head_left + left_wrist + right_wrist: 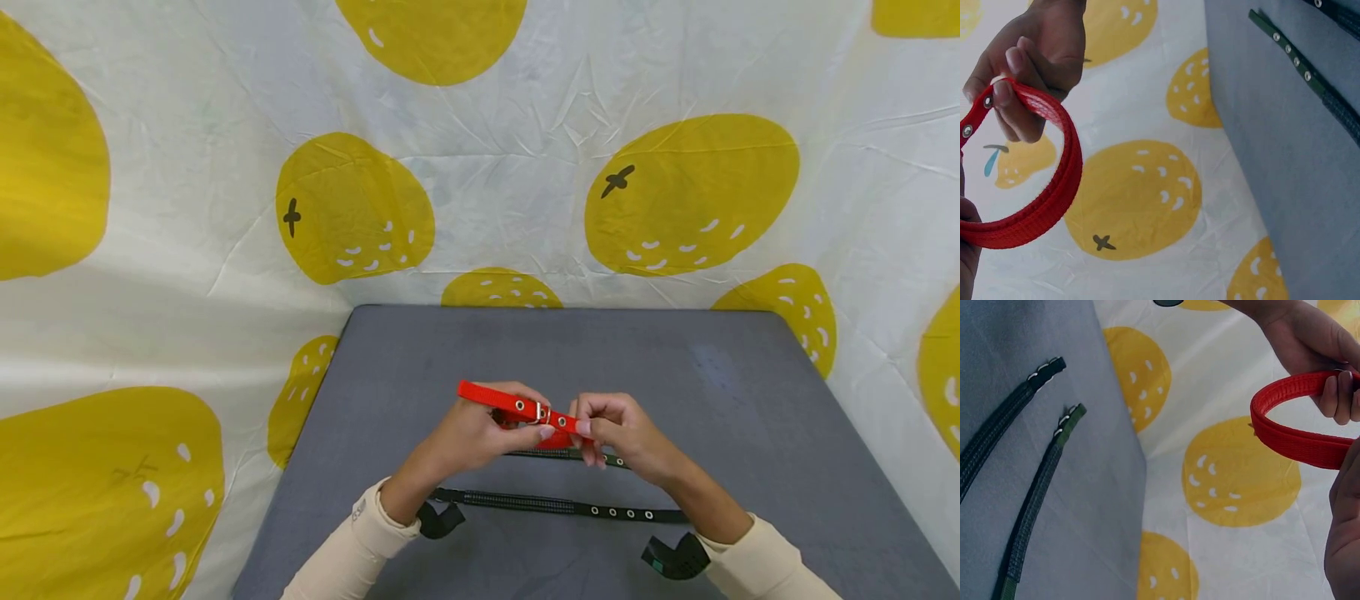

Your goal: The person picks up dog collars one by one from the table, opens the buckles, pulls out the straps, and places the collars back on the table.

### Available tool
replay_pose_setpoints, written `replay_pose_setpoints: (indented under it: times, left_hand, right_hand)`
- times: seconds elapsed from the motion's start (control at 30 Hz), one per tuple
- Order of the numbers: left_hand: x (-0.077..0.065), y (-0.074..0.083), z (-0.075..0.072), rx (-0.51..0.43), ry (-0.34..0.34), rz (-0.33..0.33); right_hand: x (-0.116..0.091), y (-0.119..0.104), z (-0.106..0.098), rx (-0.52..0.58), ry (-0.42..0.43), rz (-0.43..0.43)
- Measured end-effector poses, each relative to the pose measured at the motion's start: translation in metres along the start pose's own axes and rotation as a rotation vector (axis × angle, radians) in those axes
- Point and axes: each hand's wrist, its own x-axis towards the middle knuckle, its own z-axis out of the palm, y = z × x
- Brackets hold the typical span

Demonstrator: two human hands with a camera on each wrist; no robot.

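Note:
A red collar (491, 397) with metal eyelets and a silver buckle (542, 412) is held up above the table, bent into a loop. My left hand (476, 433) grips it around the buckle, the thumb below the strap. Between thumb and fingers, my right hand (626, 429) pinches the eyelet strap just right of the buckle. The left wrist view shows the round red band (1072, 162) hanging between both hands, with the right hand (1047, 56) at its upper end. The strap's tip is hidden by the right fingers.
Below the hands, a black collar (517, 502) lies stretched across the grey table (420, 358). A dark collar with a green eyelet end (1307, 78) lies behind it. A white cloth with yellow fruit print (510, 208) surrounds the table.

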Motion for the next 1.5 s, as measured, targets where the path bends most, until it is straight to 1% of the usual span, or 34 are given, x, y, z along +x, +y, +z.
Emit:
replay_pose_setpoints:
  times: [0.1, 0.2, 0.37, 0.5, 0.57, 0.67, 0.8, 0.97, 1.07, 1.27, 1.4, 1.5]
  left_hand:
    - [-0.001, 0.004, -0.001, -0.001, 0.003, -0.034]
    - [-0.001, 0.005, -0.002, 0.006, -0.005, -0.047]
    - [0.0, -0.003, 0.001, 0.006, -0.03, -0.037]
    - [0.0, -0.01, 0.004, 0.015, -0.04, -0.021]
    - [0.001, -0.011, 0.005, 0.026, -0.041, -0.015]
    - [0.001, -0.008, 0.005, 0.04, -0.043, -0.021]
    - [0.001, -0.003, 0.005, 0.047, -0.045, -0.034]
    - [0.002, -0.001, 0.005, 0.028, -0.059, -0.026]
    - [0.002, -0.004, 0.006, 0.018, -0.068, -0.01]
    - [0.001, -0.017, 0.007, 0.019, -0.093, 0.037]
    - [0.001, -0.016, 0.007, 0.026, -0.104, 0.039]
    - [0.001, -0.009, 0.006, 0.04, -0.11, 0.024]
  right_hand:
    - [-0.001, 0.001, 0.0, -0.033, 0.02, 0.044]
    - [-0.001, 0.0, -0.001, -0.086, 0.042, 0.088]
    - [0.0, -0.002, 0.0, -0.144, 0.05, 0.12]
    - [0.002, -0.005, 0.002, -0.155, 0.061, 0.167]
    - [0.003, -0.006, 0.003, -0.161, 0.072, 0.195]
    - [0.004, -0.007, 0.004, -0.167, 0.085, 0.221]
    - [0.004, -0.006, 0.005, -0.162, 0.079, 0.212]
    - [0.004, -0.006, 0.005, -0.121, 0.063, 0.199]
    - [0.004, -0.006, 0.005, -0.104, 0.059, 0.204]
    - [0.004, -0.004, 0.005, -0.091, 0.044, 0.193]
    - [0.003, -0.003, 0.005, -0.106, 0.032, 0.177]
    - [0.003, -0.002, 0.004, -0.103, 0.022, 0.163]
